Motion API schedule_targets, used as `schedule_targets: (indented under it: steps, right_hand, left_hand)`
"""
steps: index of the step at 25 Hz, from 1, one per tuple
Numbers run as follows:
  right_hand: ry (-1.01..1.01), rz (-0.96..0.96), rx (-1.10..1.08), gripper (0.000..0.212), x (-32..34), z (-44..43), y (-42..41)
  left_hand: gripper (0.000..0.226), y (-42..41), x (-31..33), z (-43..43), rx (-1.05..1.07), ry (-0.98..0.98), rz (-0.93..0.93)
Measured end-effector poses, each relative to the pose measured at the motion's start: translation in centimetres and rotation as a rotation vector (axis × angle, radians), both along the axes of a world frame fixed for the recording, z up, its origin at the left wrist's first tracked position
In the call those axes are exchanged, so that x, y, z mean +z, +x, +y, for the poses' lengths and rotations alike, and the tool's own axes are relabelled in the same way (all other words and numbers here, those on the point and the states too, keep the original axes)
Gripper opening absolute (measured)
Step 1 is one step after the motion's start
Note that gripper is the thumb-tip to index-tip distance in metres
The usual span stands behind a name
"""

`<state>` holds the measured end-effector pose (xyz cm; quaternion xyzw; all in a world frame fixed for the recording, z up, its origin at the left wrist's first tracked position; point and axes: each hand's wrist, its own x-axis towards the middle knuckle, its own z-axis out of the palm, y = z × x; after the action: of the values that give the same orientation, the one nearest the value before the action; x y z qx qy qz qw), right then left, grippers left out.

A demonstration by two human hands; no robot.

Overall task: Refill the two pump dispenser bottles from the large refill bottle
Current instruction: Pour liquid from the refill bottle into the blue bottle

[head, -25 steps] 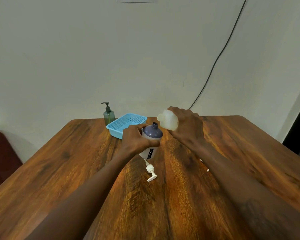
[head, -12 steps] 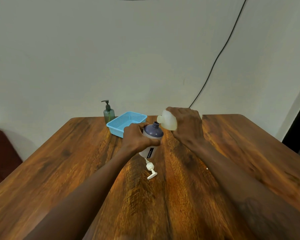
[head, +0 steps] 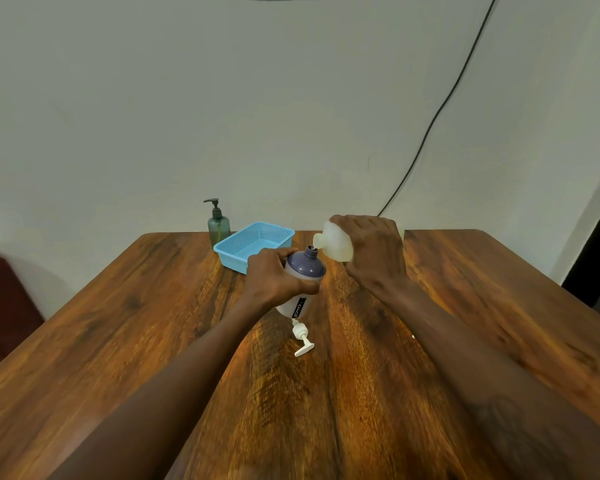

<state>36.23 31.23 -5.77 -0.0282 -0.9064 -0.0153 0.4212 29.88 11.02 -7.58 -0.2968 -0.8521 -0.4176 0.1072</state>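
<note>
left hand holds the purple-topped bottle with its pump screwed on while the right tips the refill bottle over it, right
No: in the head view the pump is off, lying on the table by the purple-topped bottle. The left hand holds that bottle; the right hand tips the refill bottle over it.

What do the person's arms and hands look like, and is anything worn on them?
The left forearm and the right forearm are bare, without sleeves. The left hand and the right hand have no gloves, and no watch, ring or bracelet is visible.
</note>
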Motion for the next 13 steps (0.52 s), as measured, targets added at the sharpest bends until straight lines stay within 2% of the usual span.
schedule_targets:
  steps: [13]
  right_hand:
    - [0.005,-0.006,-0.002,0.082,0.27,-0.20,0.49]
  left_hand:
    - [0.061,0.14,-0.16,-0.25,-0.020,0.011,-0.014]
